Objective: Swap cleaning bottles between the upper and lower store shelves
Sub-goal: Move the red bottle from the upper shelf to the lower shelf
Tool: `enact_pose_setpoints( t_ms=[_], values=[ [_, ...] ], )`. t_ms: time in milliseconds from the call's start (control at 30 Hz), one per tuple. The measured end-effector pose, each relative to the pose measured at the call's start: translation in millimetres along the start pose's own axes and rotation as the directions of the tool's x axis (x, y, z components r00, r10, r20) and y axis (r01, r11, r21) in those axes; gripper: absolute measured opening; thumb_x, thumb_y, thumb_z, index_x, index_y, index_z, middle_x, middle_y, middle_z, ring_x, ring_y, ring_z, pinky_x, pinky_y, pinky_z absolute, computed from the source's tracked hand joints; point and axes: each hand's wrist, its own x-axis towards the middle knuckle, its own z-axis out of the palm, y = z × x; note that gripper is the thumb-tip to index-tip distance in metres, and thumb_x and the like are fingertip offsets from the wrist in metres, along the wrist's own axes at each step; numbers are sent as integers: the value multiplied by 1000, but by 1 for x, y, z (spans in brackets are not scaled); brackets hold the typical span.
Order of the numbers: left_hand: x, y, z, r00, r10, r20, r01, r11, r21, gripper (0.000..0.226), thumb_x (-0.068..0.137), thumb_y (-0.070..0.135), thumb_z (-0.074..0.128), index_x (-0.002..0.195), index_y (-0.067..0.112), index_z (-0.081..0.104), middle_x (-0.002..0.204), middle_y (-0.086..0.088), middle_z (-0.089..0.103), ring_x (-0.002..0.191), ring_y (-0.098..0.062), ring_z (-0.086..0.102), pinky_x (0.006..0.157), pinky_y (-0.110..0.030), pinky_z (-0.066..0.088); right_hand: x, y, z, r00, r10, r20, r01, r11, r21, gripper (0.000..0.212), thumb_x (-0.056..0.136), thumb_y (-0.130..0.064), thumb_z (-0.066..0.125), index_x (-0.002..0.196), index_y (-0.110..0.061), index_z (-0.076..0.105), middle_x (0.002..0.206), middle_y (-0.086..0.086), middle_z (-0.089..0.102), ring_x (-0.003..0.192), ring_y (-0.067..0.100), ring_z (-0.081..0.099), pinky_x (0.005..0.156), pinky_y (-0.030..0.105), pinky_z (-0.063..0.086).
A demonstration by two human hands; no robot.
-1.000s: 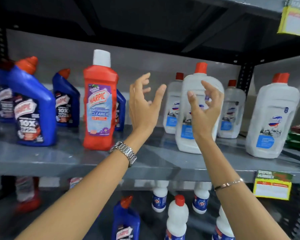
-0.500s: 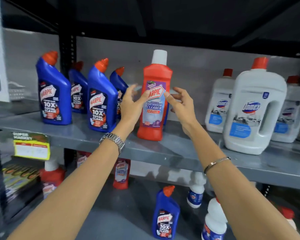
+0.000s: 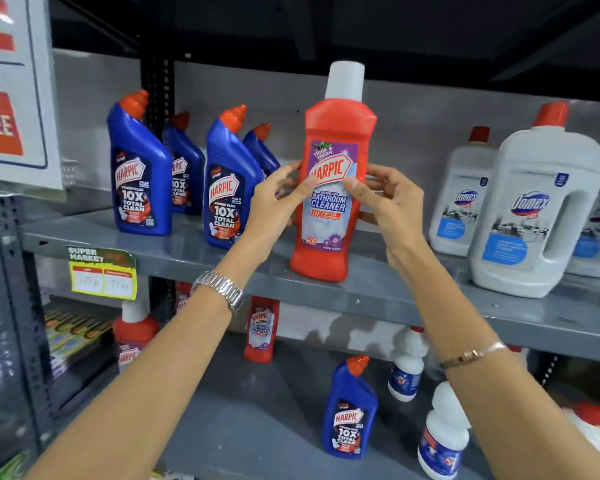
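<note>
A tall red Harpic bathroom cleaner bottle [image 3: 333, 188] with a white cap stands upright on the grey upper shelf [image 3: 361, 292]. My left hand [image 3: 278, 199] grips its left side and my right hand [image 3: 388, 202] grips its right side, thumbs on the label. Several blue Harpic bottles [image 3: 139, 174] stand to its left on the same shelf. White Domex bottles [image 3: 534, 209] stand to its right. On the lower shelf [image 3: 243, 427] a blue Harpic bottle [image 3: 349, 410] stands below my right forearm, with a small red bottle [image 3: 262, 327] behind it.
Small white bottles with blue labels [image 3: 444, 434] stand at the lower right. Another red bottle [image 3: 132, 337] sits lower left. A yellow price tag [image 3: 101, 271] hangs on the upper shelf's edge. A red and white sign [image 3: 11, 88] hangs at the far left.
The view swung left and closer. Both hands moved from open in the air beside the white bottles to the red bottle and closed on its two sides.
</note>
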Motion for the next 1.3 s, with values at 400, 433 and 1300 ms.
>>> enact_pose_setpoints(
  t_ms=[400,433,1300],
  values=[
    [-115,-15,-84,999,44,-32,-42,998,47,33,76,22,69,103,35,57,87,13,69,78,5,64,63,-13,52,-121,23,43,988,-82,127,71,993,93,37,71,-19,75,106,-21,65,87,-13,70,75,0,63,73,20,53],
    [-128,-26,-91,1000,7,-31,-5,999,45,33,73,25,70,102,36,58,87,17,72,80,4,64,65,-15,53,-135,35,45,989,-58,138,46,995,91,37,70,-17,77,104,-24,65,85,-15,71,75,-1,63,71,16,52],
    [-188,-280,-121,862,-507,-25,507,858,78,36,80,3,65,104,29,58,105,8,68,94,-2,66,82,-21,53,-196,278,84,869,431,243,-373,893,-251,29,77,-10,73,100,-19,58,95,-4,69,86,-5,65,74,10,52]
  ],
)
